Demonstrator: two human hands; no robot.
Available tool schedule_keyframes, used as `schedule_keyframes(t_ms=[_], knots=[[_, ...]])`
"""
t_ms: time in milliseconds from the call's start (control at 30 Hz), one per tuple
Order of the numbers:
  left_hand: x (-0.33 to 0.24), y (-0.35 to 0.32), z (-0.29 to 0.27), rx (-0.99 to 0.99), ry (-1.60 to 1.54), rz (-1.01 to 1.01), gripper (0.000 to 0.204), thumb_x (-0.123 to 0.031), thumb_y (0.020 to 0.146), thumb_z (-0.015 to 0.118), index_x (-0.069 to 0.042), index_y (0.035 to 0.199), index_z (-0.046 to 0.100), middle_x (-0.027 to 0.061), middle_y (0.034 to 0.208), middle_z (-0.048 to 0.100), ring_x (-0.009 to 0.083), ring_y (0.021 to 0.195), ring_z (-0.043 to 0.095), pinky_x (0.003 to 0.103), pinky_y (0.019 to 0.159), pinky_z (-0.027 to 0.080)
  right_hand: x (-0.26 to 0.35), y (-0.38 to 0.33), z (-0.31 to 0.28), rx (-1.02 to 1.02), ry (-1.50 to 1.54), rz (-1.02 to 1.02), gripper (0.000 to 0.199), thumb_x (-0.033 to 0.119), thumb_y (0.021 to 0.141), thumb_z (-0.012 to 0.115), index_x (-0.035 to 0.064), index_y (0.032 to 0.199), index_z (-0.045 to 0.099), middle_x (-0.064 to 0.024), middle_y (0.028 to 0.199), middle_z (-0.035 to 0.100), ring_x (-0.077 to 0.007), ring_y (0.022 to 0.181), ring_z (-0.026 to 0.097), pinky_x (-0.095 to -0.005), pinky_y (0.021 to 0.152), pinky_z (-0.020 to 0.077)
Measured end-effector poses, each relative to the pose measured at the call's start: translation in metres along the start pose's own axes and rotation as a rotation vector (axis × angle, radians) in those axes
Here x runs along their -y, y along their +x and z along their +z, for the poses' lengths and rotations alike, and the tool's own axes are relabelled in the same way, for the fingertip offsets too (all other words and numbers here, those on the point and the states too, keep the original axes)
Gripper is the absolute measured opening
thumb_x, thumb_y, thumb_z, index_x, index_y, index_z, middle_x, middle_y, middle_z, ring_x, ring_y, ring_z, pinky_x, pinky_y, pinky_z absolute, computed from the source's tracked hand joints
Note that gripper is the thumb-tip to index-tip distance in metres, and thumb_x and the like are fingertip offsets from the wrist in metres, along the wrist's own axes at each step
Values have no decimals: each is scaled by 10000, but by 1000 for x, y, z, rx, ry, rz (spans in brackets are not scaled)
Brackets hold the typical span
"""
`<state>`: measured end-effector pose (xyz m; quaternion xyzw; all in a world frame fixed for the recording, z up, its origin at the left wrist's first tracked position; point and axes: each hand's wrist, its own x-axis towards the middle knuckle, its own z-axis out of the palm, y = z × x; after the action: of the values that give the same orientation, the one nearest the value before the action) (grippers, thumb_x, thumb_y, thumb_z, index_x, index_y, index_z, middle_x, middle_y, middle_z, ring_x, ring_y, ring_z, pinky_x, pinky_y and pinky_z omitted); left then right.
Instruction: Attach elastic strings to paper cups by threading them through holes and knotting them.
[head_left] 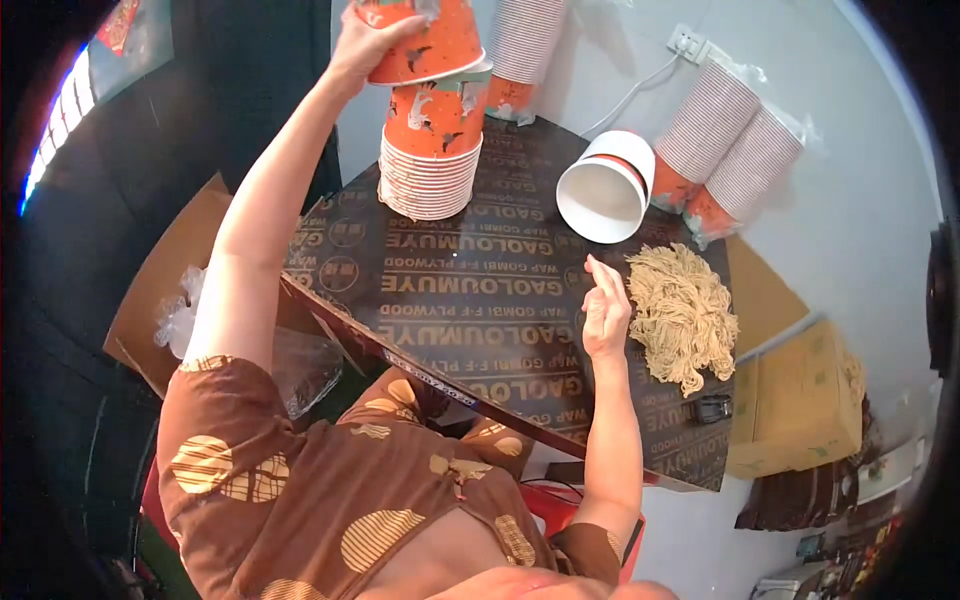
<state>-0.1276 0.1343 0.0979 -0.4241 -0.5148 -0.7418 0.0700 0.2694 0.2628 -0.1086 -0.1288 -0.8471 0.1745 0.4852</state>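
At the top of the view, my left hand (360,48) grips an orange printed paper bucket (428,42), which is mouth down over a tall stack of nested paper buckets (428,185). That stack is also upside down, its white rims layered near the table. My right hand (606,312) hovers over or rests on the dark printed plywood table (470,315), fingers stretched out and holding nothing. Just right of it lies a heap of beige cords (684,315). Beyond that hand, white-lined paper buckets (604,200) lie on their side, one inside another, their open mouth facing me.
Plastic-wrapped stacks of orange buckets (705,125) lean at the back right wall, and another wrapped stack (527,40) stands behind. A small black object (715,408) sits by the table's right edge. Cardboard boxes (805,400) are at right; an open carton (150,295) stands left.
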Motion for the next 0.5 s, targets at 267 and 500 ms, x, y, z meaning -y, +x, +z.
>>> schedule_keyframes(t_ms=[267,500], knots=[[46,5,2,53,246,131,1066,-274,683,782,67,1445,118,245,1377,353,334,1265,385,422,1056,332,9,1,-2,69,69,98,515,400,1015,358,-5,1254,568,-94,1027,623,-98,553,486,-242,533,427],[19,-6,17,435,18,794,696,-303,784,624,-33,1379,384,286,1392,312,448,1269,359,460,1084,285,2,-3,-2,120,86,152,453,342,1015,390,-2,1237,585,-62,950,630,-80,554,478,-234,526,421]])
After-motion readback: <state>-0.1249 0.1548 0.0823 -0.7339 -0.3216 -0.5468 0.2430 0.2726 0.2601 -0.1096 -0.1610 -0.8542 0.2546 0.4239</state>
